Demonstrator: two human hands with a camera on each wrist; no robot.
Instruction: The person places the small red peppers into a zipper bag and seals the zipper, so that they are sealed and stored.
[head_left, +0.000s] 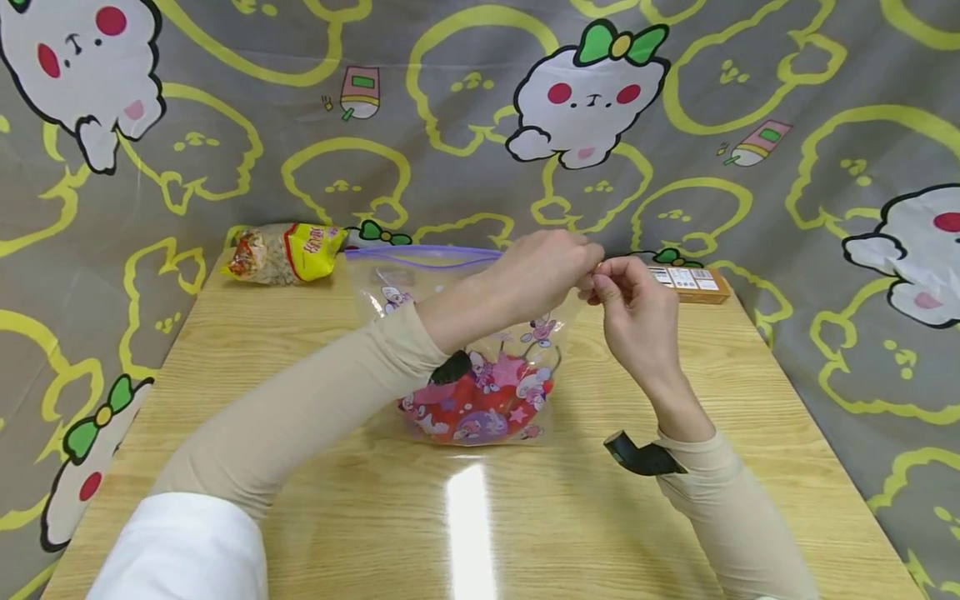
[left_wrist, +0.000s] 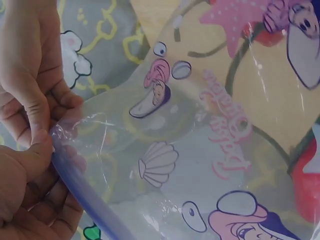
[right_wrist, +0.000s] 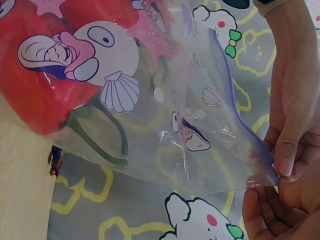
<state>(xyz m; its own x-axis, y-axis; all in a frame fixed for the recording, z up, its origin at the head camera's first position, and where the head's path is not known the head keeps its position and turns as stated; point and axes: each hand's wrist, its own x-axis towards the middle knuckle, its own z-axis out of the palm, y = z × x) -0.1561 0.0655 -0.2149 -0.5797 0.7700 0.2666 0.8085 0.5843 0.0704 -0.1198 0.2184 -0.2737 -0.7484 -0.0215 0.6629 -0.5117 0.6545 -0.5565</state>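
Observation:
A clear zip bag [head_left: 457, 287] with cartoon and seashell prints stands upright on the table, its purple zip strip [left_wrist: 90, 192] along the top. Red items [right_wrist: 37, 100] with long green stems, their kind unclear behind the print, fill its lower part. My left hand [head_left: 547, 265] reaches across the bag to its top right corner. There its thumb and fingers pinch the end of the zip strip. Facing it, my right hand [head_left: 641, 312] pinches that same corner, as both wrist views show. The fingertips of the two hands nearly meet.
A yellow and clear packet [head_left: 288, 252] of pale food lies at the table's back left. At the back right, behind my right hand, is an orange box [head_left: 701, 283] with white labels. A patterned grey cloth [head_left: 465, 187] hangs behind the wooden table [head_left: 360, 517].

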